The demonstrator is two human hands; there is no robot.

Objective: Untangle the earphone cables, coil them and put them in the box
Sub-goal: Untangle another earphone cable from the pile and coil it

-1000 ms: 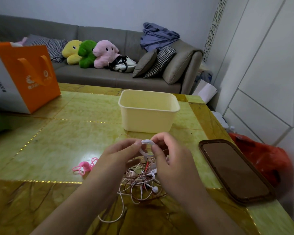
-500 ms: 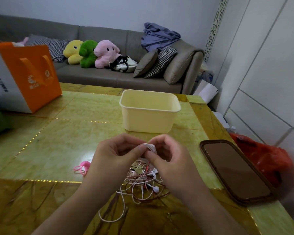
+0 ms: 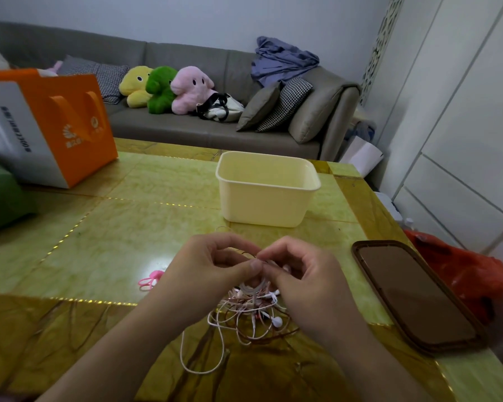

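A tangle of white and reddish-brown earphone cables (image 3: pixel 250 317) lies on the green-gold table, one white loop trailing toward me. My left hand (image 3: pixel 206 274) and my right hand (image 3: pixel 305 282) meet just above the tangle, fingertips pinching a small white coil of cable (image 3: pixel 254 287) that hangs below them. A pale yellow open box (image 3: pixel 266 188) stands behind the hands, apart from them. A pink cable piece (image 3: pixel 150 281) lies on the table left of my left hand.
A brown-rimmed dark tray (image 3: pixel 413 294) lies at the right, near the table edge. An orange and white bag (image 3: pixel 45 126) stands at the far left. A red plastic bag (image 3: pixel 462 274) sits beyond the right edge. A grey sofa with plush toys is behind.
The white coil, held up between the fingertips a second ago, has dropped lower and now hangs under the pinching fingers. Both hands stay together above the tangle.
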